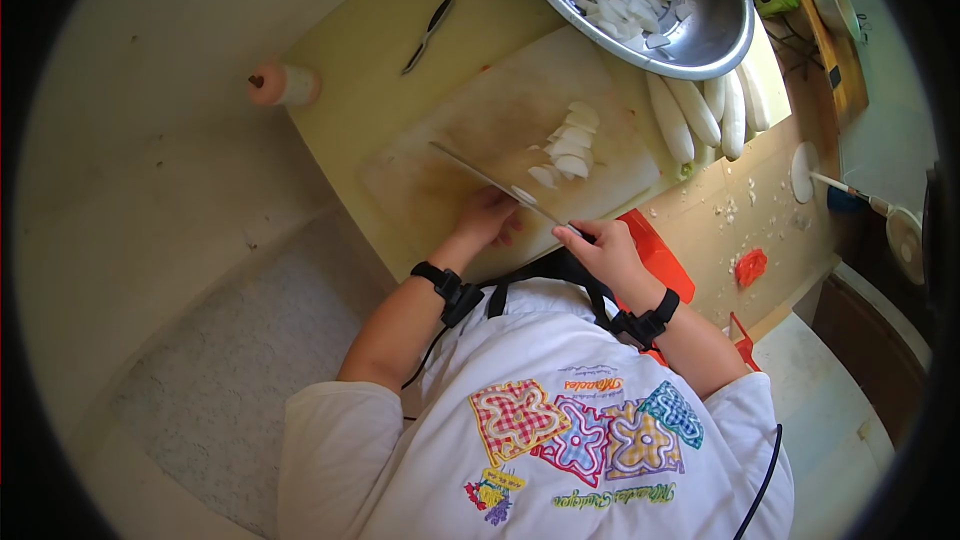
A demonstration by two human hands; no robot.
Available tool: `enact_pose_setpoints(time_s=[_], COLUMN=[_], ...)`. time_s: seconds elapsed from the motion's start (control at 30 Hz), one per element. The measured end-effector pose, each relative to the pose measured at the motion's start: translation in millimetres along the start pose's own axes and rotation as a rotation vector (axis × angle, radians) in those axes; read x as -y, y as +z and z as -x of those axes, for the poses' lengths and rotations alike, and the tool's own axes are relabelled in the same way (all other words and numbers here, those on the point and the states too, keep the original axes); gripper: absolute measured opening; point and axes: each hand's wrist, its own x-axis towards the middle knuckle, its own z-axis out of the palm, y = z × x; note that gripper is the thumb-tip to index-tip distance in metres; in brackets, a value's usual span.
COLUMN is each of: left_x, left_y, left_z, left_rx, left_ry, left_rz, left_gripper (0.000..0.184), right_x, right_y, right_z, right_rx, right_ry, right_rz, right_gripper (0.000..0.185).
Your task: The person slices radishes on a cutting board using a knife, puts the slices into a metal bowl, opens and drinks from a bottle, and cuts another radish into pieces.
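My right hand is closed round the dark handle of a long knife, whose blade points up and left over the cutting board. Beside the blade, my left hand has its fingers bent against the near side of the knife; whatever they hold is mostly hidden. A pale slice shows at the blade. White slices lie overlapped on the board beyond the knife. At the top, a large metal bowl holds many more white slices.
Several peeled white radishes lie below the bowl at the table's right. A peeler and a pink-capped bottle are at the upper left. An orange-red container stands right of my right hand. Scraps lie on the floor.
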Motion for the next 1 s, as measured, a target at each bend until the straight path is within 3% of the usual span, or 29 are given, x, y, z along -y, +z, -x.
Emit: enact_pose_setpoints(time_s=[0.17,0.3,0.4,0.47,0.53,0.6,0.67,0.73,0.83,0.9,1.0], left_x=[1.8,1.7,-3.2,2.2,9.8,13.3,13.0,12.6,14.0,16.4,23.4], left_y=[1.3,1.2,1.3,0.4,-0.8,-2.8,-3.6,-4.2,0.7,4.2,-5.8], left_z=[-1.0,-1.9,-0.2,-3.5,-9.8,-15.1,-15.8,-12.7,-10.8,-13.1,-14.7], left_rx=[-0.013,-0.019,-0.016,-0.014,-0.011,-0.004,0.004,0.016,0.023,-0.058,-0.013], left_ry=[0.000,-0.027,-0.023,-0.002,0.026,0.035,0.037,0.035,0.042,0.037,0.080], left_rz=[0.006,-0.013,-0.041,-0.039,-0.045,-0.066,-0.061,-0.053,0.021,0.069,-0.026], left_gripper=[0.033,0.031,0.028,0.029,0.030,0.030,0.029,0.029,0.029,0.029,0.025], right_x=[-17.4,-15.2,-18.2,-33.4,-35.7,-36.9,-32.7,-29.2,-17.4,-7.5,-6.2], right_y=[19.9,22.8,22.1,15.1,11.4,5.1,3.2,-4.7,-17.8,-29.1,-39.9], right_z=[-15.8,-15.7,-19.3,-34.3,-46.5,-56.5,-53.2,-45.8,-23.7,-6.2,16.2], right_rx=[-0.080,-0.001,-0.126,-0.072,-0.122,-0.056,-0.058,-0.066,-0.164,-0.202,-0.266], right_ry=[-0.111,-0.067,-0.149,-0.062,-0.107,0.155,0.135,0.019,-0.192,-0.240,-0.333], right_rz=[-0.138,-0.060,-0.071,-0.105,-0.201,-0.308,-0.390,-0.117,0.051,0.107,0.250], right_gripper=[0.038,0.038,0.038,0.040,0.044,0.049,0.047,0.051,0.045,0.040,0.032])
